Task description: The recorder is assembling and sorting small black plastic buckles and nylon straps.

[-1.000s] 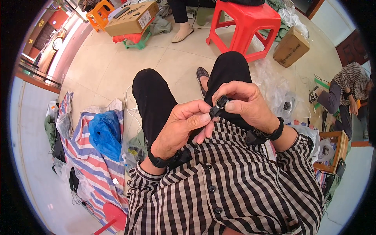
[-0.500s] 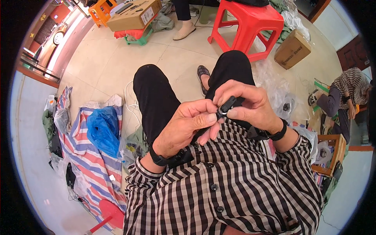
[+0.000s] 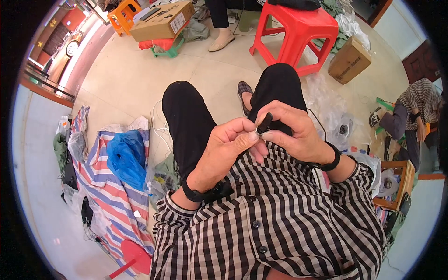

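Above my lap, both hands meet at a small black plastic piece (image 3: 264, 122) with a rounded top, its kind not clear. My left hand (image 3: 229, 140) pinches its lower end between thumb and forefinger, with the other fingers curled below. From the other side, my right hand (image 3: 292, 127) grips it with thumb and fingertips. A thin black cord (image 3: 318, 122) shows beyond my right hand; whether it joins the piece is hidden. Dark bands circle both wrists.
A red stool (image 3: 298, 30) stands ahead, with a cardboard box (image 3: 350, 60) to its right. Blue plastic bag (image 3: 125, 156) and striped sheet (image 3: 100, 179) lie at left. Another person (image 3: 413, 112) crouches at right, near a wooden stool (image 3: 396, 182).
The black piece has turned more upright between my fingers, and my right fingers have shifted on it. A black cord now shows beside my right hand.
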`<action>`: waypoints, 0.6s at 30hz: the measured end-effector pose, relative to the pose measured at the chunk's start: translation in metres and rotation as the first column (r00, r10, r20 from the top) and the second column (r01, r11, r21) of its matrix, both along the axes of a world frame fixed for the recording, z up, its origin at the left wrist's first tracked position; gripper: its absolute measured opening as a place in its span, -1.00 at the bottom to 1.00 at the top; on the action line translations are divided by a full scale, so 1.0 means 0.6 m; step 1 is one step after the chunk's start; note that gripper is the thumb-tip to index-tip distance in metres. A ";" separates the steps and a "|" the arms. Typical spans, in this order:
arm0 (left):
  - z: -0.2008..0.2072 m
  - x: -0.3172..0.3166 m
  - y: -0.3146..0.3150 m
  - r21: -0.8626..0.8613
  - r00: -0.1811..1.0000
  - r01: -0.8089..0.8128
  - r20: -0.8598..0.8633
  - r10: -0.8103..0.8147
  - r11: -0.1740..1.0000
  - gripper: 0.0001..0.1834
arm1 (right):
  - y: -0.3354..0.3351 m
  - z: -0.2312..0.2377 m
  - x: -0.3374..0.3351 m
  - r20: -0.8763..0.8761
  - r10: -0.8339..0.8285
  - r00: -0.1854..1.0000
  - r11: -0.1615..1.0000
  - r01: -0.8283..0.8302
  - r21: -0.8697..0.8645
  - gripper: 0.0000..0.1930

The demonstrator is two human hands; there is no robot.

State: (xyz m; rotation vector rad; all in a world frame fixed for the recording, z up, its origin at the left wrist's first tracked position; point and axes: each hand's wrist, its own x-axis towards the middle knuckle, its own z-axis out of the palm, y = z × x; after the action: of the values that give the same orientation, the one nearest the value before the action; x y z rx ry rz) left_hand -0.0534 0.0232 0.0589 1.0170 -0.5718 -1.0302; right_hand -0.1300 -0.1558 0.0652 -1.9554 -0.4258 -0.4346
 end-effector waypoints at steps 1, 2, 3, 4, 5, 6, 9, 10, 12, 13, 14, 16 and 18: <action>-0.002 -0.003 0.000 0.003 0.998 -0.046 0.030 0.046 0.999 -0.84 | 0.002 -0.003 0.000 0.004 -0.001 1.000 1.000 0.001 0.002 -0.79; -0.003 -0.006 0.000 0.004 0.994 -0.093 0.060 0.092 0.996 -0.84 | 0.004 -0.005 0.000 0.038 -0.039 0.998 0.998 0.041 -0.040 -0.78; 0.000 -0.008 -0.003 0.004 0.994 -0.091 0.063 0.090 0.996 -0.84 | 0.004 -0.006 -0.001 0.073 -0.076 0.994 0.993 0.082 -0.084 -0.76; 0.004 -0.011 -0.005 0.040 0.975 -0.174 0.148 0.166 0.984 -0.82 | 0.004 -0.005 -0.002 0.075 -0.078 0.994 0.993 0.084 -0.084 -0.76; 0.006 -0.012 -0.006 0.069 0.943 -0.258 0.235 0.236 0.964 -0.79 | 0.003 -0.003 -0.005 0.084 -0.088 0.993 0.984 0.100 -0.148 -0.72; 0.000 -0.010 -0.007 0.062 0.880 -0.332 0.379 0.285 0.941 -0.73 | 0.003 0.000 -0.007 0.095 -0.098 0.991 0.970 0.117 -0.211 -0.68; 0.004 -0.008 0.001 0.021 0.766 -0.429 0.538 0.351 0.903 -0.70 | 0.003 0.007 -0.011 0.191 -0.183 0.964 0.894 0.244 -0.376 -0.67; 0.008 -0.012 0.004 0.012 0.793 -0.423 0.489 0.363 0.906 -0.74 | 0.003 0.004 -0.010 0.187 -0.187 0.964 0.894 0.246 -0.373 -0.67; 0.005 -0.014 0.000 0.005 0.751 -0.413 0.567 0.337 0.911 -0.77 | 0.004 -0.002 -0.007 0.305 -0.158 0.939 0.788 0.305 -0.534 -0.69; 0.004 -0.015 -0.003 -0.006 0.700 -0.404 0.642 0.314 0.915 -0.79 | 0.009 -0.004 -0.006 0.299 -0.158 0.941 0.789 0.302 -0.535 -0.69; -0.002 -0.015 -0.010 -0.009 0.697 -0.429 0.633 0.337 0.903 -0.84 | 0.017 -0.006 -0.005 0.344 -0.137 0.929 0.764 0.320 -0.560 -0.70; 0.001 -0.021 -0.012 0.034 0.755 -0.417 0.570 0.325 0.908 -0.84 | 0.025 -0.004 -0.010 0.402 -0.141 0.905 0.726 0.370 -0.579 -0.73; -0.003 -0.016 -0.009 0.040 0.801 -0.379 0.514 0.306 0.924 -0.82 | 0.020 -0.001 -0.011 0.372 -0.136 0.918 0.761 0.337 -0.554 -0.74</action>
State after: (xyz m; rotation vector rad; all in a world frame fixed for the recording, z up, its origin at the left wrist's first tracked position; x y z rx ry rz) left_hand -0.0630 0.0177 0.0574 1.4742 -0.7064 -0.4767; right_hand -0.1367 -0.1435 0.0647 -2.6047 -0.5677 -0.8675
